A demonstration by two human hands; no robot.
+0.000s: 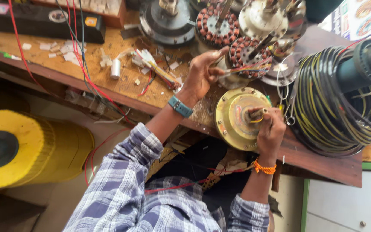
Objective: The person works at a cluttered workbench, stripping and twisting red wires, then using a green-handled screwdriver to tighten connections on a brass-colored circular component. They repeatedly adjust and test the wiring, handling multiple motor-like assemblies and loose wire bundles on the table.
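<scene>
1. The yellow motor housing [236, 118] sits at the front edge of the bench [121, 86], just right of centre, shaft end up so the wires at the shaft face me.
2. My right hand [271, 131] lies at 3 o'clock of the housing, its grip pinched together on the yellow wire [257, 120] beside the shaft [254, 114]; holding it there keeps the lead taut.
3. My left hand [202, 75] is at 11 o'clock of the housing, its grip closed on the bundle of coloured leads [247, 68] from the copper-wound stator [250, 58], keeping them out of the way.
4. At 3 o'clock, a coil of black and yellow cable [327, 107].
5. At 10 o'clock, a small white cylinder [116, 68] among paper scraps.
</scene>
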